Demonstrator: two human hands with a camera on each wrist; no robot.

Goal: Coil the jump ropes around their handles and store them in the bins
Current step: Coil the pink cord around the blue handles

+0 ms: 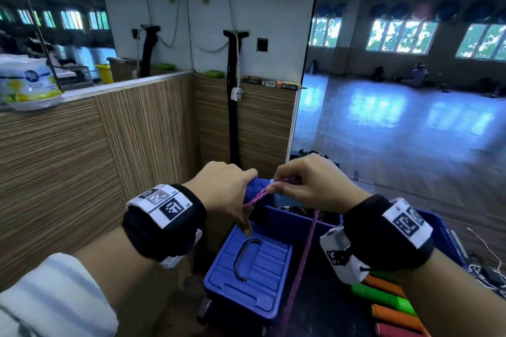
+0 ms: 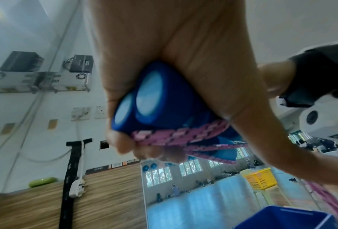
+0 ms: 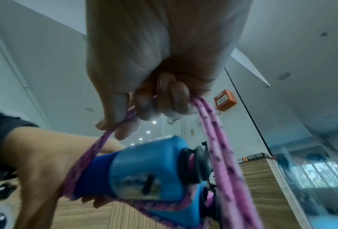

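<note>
Left hand [image 1: 223,189] clamped round paired blue foam handles [image 2: 144,99]; right hand [image 1: 309,186] just beside it, pinching braided pink rope [image 3: 213,128]. Likely risk: slack tail below the right hand loosening the wraps.

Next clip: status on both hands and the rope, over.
Left hand grips both blue handles together. Right hand pinches the pink rope, partly wound round the handles. Blue bin waits below; nothing blocks it.

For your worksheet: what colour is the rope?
Pink rope with dark flecks; right wrist view shows it best.
</note>
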